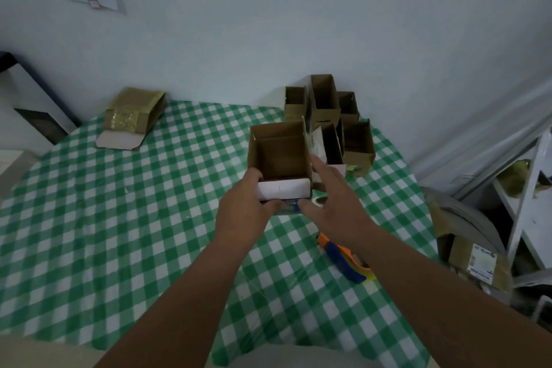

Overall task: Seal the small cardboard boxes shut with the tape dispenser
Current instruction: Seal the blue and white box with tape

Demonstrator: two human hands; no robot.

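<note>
An open cardboard box (279,155) is held above the table (119,218), approx. mid-way across, toward the far edge. It is gripped at its near-left corner by the left hand (248,203), thumb curled under the white front flap. The right hand (331,197) is laid against the box's right side, fingers straight, thumb at the near bottom edge. The tape dispenser (343,257), orange and blue, lies near the right edge, partly hidden by the right forearm. More open boxes (328,116) are grouped at the far-right edge. A taped box (134,112) lies at the far-left edge.
</note>
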